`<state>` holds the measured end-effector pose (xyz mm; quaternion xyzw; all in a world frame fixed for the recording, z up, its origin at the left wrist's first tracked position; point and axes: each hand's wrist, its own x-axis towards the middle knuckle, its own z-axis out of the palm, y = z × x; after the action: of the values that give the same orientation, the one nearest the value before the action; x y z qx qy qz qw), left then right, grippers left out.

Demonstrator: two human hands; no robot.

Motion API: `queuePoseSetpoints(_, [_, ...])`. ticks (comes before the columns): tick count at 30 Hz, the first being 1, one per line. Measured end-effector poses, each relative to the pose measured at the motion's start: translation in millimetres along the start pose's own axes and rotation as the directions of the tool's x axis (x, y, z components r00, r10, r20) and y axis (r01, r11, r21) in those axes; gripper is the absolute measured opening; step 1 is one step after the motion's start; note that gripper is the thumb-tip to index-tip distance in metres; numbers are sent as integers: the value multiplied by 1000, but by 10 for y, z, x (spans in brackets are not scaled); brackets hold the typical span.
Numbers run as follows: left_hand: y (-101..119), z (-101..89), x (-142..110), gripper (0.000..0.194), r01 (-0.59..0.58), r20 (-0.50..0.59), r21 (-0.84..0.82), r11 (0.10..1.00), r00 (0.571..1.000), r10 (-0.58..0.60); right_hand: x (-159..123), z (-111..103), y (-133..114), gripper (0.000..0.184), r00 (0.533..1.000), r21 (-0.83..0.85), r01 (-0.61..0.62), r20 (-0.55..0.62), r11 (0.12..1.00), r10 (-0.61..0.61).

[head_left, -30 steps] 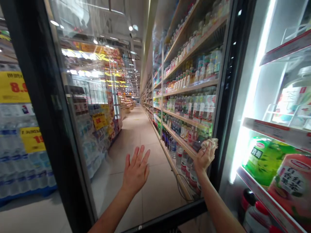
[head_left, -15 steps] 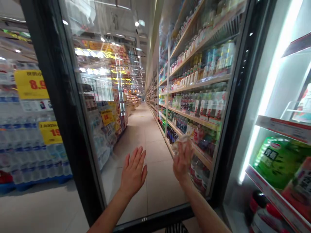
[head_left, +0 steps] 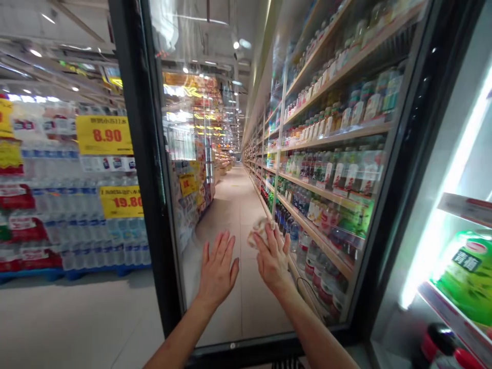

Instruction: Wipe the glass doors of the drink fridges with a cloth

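Observation:
A black-framed glass door (head_left: 234,287) stands in front of me. My left hand (head_left: 218,269) lies flat toward the lower middle of the pane with its fingers stretched out and nothing in it. To its right, my right hand (head_left: 273,256) presses a crumpled, pale patterned cloth (head_left: 258,233) to the glass. Part of the cloth is hidden under the fingers. Whether the left palm fully touches the pane I cannot tell.
Lit cooler shelves (head_left: 442,310) holding a green pack (head_left: 467,269) and red-capped bottles are at the right edge. Bottle-filled shelves (head_left: 330,189) show in the glass. Left of the frame, stacked water packs (head_left: 88,225) carry yellow price signs (head_left: 103,135).
My right hand has moved left across the glass with the cloth, closer to my left hand. The view has turned left, so the door sits further right and more water packs show.

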<state>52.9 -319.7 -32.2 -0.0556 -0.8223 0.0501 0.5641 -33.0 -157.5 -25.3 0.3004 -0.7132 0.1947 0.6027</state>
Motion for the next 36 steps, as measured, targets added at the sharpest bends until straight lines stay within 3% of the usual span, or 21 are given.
queuePoseSetpoints(1, [-19, -7, -6, 63, -10, 4, 6, 1000, 1000, 10, 6, -6, 2, 52, 1000, 3, 15, 2, 1000, -15])
queuePoseSetpoints(3, [-61, -28, -17, 63, -27, 6, 23, 999, 1000, 27, 64, -39, 176, 52, 988, -23, -120, -96, 993, 117])
queuePoseSetpoints(5, [-90, -48, -25, 63, -29, 0, 35, 999, 1000, 29, 174, -67, 407, 52, 922, -31, -334, -221, 942, 319])
queuePoseSetpoints(7, [-94, -58, -27, 62, -16, -3, 37, 999, 1000, 17, 286, -64, 471, 52, 860, -7, -443, -287, 896, 423])
queuePoseSetpoints(8, [-88, -57, -28, 62, -6, -3, 35, 999, 1000, 6, 322, -50, 408, 52, 866, 1, -427, -285, 904, 410])
queuePoseSetpoints(9, [-79, -55, -29, 61, 5, -1, 31, 999, 1000, -5, 339, -29, 294, 51, 901, 4, -362, -254, 932, 351])
queuePoseSetpoints(11, [-68, -50, -31, 61, 17, 4, 22, 1000, 1000, -17, 324, 13, 18, 50, 981, 14, -144, -133, 989, 145])
queuePoseSetpoints(13, [-84, -59, -28, 61, 17, 3, 8, 1000, 1000, -17, 277, 29, -126, 47, 999, 34, 32, -32, 999, -30])
queuePoseSetpoints(14, [-105, -72, -20, 62, 21, -4, -2, 1000, 1000, -21, 256, 19, -98, 45, 999, 30, 51, -19, 998, -51])
queuePoseSetpoints(15, [-132, -88, -8, 62, 34, -17, -10, 999, 999, -34, 244, -1, -3, 45, 999, 13, 14, -36, 1000, -13])
queuePoseSetpoints(17, [-196, -125, 32, 64, 83, -59, -17, 996, 995, -83, 259, -58, 310, 47, 972, -28, -189, -146, 981, 183])
queuePoseSetpoints(19, [-249, -154, 83, 65, 132, -87, -11, 991, 987, -132, 319, -102, 583, 49, 880, -24, -415, -264, 910, 394])
queuePoseSetpoints(21, [-276, -164, 127, 65, 156, -93, 3, 988, 984, -155, 375, -103, 616, 50, 823, 2, -498, -314, 867, 474])
queuePoseSetpoints(23, [-278, -158, 149, 66, 164, -95, 12, 986, 982, -162, 382, -64, 392, 51, 890, -1, -392, -254, 920, 379])
queuePoseSetpoints(25, [-277, -151, 146, 67, 167, -101, 20, 986, 981, -164, 352, -11, 90, 50, 981, 9, -154, -115, 988, 154])
queuePoseSetpoints(27, [-285, -152, 128, 67, 162, -100, 25, 987, 982, -159, 326, 21, -68, 49, 999, 37, 36, -31, 999, -35])
queuePoseSetpoints(28, [-292, -156, 119, 67, 155, -95, 26, 988, 984, -152, 327, 24, -55, 48, 998, 36, 53, -36, 998, -52])
queuePoseSetpoints(30, [-303, -162, 105, 67, 141, -88, 29, 990, 987, -138, 372, 13, 112, 47, 986, 6, -85, -140, 996, 85])
queuePoseSetpoints(33, [-303, -154, 104, 67, 142, -92, 36, 989, 986, -138, 514, 14, 325, 50, 884, 7, -375, -297, 927, 360])
queuePoseSetpoints(34, [-301, -147, 107, 67, 146, -97, 38, 988, 985, -142, 552, 25, 294, 50, 872, 16, -392, -312, 920, 377])
queuePoseSetpoints(36, [-301, -137, 110, 68, 149, -108, 43, 988, 984, -144, 581, 53, 77, 48, 932, 24, -267, -248, 963, 265])
